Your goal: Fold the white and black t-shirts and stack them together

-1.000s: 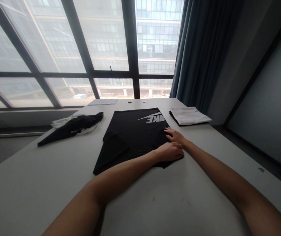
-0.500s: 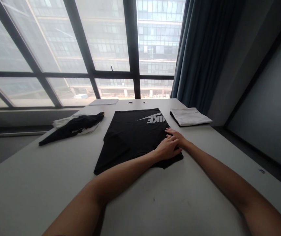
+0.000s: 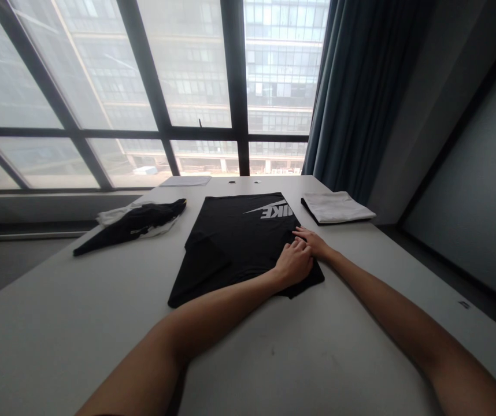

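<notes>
A black T-shirt (image 3: 239,237) with a white logo lies partly folded on the pale table (image 3: 100,323), its logo end toward the window. My left hand (image 3: 293,263) rests flat on the shirt's near right part, fingers stretched forward. My right hand (image 3: 313,241) lies flat beside it on the shirt's right edge, fingers pointing left and touching the left hand. Neither hand grips the cloth.
A crumpled black and white garment (image 3: 133,225) lies at the left of the table. A folded white garment (image 3: 337,207) on something dark sits at the right. Paper (image 3: 185,181) lies at the far edge by the window. A dark curtain (image 3: 356,92) hangs at the right.
My left hand has slid forward from the shirt's near right corner and opened flat against my right hand. The right hand has stayed put.
</notes>
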`<state>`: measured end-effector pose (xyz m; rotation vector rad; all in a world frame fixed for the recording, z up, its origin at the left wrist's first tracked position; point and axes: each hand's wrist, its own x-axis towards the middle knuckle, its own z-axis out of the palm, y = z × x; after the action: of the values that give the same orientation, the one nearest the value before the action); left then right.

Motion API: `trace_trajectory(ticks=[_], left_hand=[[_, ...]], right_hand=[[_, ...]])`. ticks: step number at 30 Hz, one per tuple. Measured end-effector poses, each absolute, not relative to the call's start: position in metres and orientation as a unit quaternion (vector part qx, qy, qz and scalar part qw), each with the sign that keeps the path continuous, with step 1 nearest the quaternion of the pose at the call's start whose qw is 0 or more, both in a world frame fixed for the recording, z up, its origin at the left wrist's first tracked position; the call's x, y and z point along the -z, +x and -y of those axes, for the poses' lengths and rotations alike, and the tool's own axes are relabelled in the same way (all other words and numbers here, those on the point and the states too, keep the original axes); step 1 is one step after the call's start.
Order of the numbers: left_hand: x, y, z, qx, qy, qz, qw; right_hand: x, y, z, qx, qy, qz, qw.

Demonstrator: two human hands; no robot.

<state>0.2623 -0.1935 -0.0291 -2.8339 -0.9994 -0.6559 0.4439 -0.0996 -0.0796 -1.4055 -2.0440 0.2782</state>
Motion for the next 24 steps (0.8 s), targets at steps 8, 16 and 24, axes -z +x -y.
trace_trajectory(ticks=[8,16,24], left_hand=[[0.046,0.260,0.177,0.120,-0.886,0.447,-0.035],[0.044,0.263,0.182,0.111,-0.867,0.483,-0.043],[0.043,0.263,0.183,0.102,-0.862,0.495,-0.045]], right_hand=[[0.065,0.446,0.109,-0.123,-0.534,0.704,0.451],[0.060,0.433,0.120,-0.142,-0.444,0.843,0.268],[0.066,0.436,0.109,-0.124,-0.518,0.819,0.213]])
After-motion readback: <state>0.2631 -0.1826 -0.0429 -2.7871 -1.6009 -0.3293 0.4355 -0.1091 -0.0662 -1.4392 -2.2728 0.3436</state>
